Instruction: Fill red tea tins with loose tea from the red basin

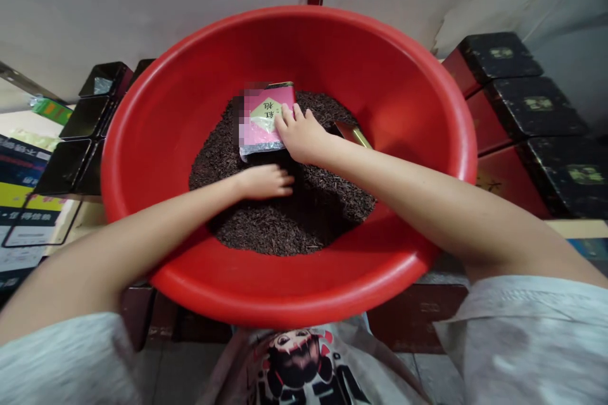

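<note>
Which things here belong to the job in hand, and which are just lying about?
In the job:
pink tin, right hand on it
loose dark leaves, left hand over them
red basin
probably open tins, lidded tins

Seemingly lying about:
green packet
printed box

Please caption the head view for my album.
Right hand on a pink container, left hand at dark flakes in a red basin.

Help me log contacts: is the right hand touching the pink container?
Touching: the head view shows the right hand with fingers laid on the pink container.
</note>
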Motion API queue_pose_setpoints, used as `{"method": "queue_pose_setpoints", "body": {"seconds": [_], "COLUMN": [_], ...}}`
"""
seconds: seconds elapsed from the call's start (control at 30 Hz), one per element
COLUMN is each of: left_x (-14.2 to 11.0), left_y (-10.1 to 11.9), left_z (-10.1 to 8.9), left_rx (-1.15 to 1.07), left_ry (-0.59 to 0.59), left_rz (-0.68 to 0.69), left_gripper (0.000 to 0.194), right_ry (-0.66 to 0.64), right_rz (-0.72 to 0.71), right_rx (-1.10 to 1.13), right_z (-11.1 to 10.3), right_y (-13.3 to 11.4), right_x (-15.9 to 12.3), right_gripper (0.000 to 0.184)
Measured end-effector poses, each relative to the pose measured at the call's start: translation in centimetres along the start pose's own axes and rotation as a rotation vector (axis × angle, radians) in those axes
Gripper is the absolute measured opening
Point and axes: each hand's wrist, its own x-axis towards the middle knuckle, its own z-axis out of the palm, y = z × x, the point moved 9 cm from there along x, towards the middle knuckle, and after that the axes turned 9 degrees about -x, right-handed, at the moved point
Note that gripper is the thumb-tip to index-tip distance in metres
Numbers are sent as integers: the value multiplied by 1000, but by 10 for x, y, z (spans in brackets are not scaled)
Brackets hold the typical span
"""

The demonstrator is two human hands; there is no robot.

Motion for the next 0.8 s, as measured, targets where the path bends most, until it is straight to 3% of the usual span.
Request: {"method": "queue_pose_setpoints", "body": {"seconds": [0.07,0.13,0.23,0.33,0.4,0.47,0.5,0.53,0.57,0.63,0.8], "left_x": [14,21,5,-37,-82,-151,-176,-188,-190,-180,-159], "left_y": [-28,-39,-24,-5,-30,-73,-85,-92,-97,-102,-76], "left_z": [-12,-22,-30,-27,-21,-5,12,30,47,63,62], "left_rx": [32,15,-26,-196,-341,-415,-517,-649,-780,-896,-881], "left_ry": [14,39,115,228,389,613,654,642,604,560,619], "left_rz": [-108,-194,-290,-369,-689,-1326,-1589,-1769,-1874,-1952,-2066], "left_gripper": [24,24,25,25,27,37,42,45,46,46,46], "right_ry": [16,29,30,12,-3,-7,-9,-11,-16,-46,-100], "right_rz": [5,-6,-31,-31,-30,-25,-20,-13,-4,13,20], "right_rx": [-6,-16,-42,-60,-56,-44,-35,-22,-3,54,149], "right_z": [1,1,0,-1,0,0,0,0,1,3,8], "right_y": [2,4,3,2,1,1,1,2,3,5,2], "right_x": [2,4,4,2,2,2,2,3,3,4,9], "right_gripper": [55,55,56,58,60,61,62,63,64,68,81]}}
